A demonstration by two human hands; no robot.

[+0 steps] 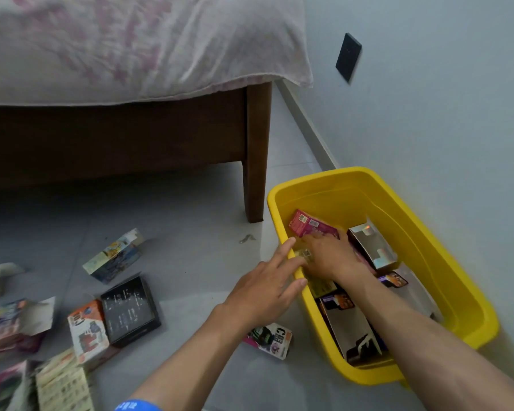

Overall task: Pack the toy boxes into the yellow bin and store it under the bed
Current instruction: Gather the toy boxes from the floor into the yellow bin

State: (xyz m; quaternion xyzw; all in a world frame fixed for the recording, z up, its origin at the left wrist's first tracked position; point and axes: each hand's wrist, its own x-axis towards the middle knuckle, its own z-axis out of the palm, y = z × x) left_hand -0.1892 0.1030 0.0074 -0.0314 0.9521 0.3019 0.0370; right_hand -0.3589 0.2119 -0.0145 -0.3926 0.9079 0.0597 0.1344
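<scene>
- A pale grey tiled floor [190, 221] runs beside a dark wooden bed [116, 134] draped in a white and pink floral sheet; a pale wall with a black switch plate [348, 56] closes the right side.
- The rectangular yellow plastic bin [445, 271] sits on the floor at about 4 o'clock from the bed's leg [255, 161], its long axis running from 11 to 5 o'clock, close along the wall.
- The right hand [328, 255] is down inside the bin, fingers spread flat on a magenta cardboard toy box [310, 226] at the bin's far end; whether it grips or only presses, I cannot tell.
- The left hand [267, 287] hovers with fingers straight and relaxed, holding nothing, its fingertips touching the bin's near rim.
- Several boxes already lie in the bin, among them a silver holographic box [371, 244].
- Loose boxes remain on the floor at 8 to 9 o'clock from the left hand: a flat black box [129, 310], an orange and white box [86, 330], a blue and yellow box [113, 256]. A small white and pink box [270, 339] lies nearest, at 6 o'clock.
- The left hand looks better placed for the next pickup.
</scene>
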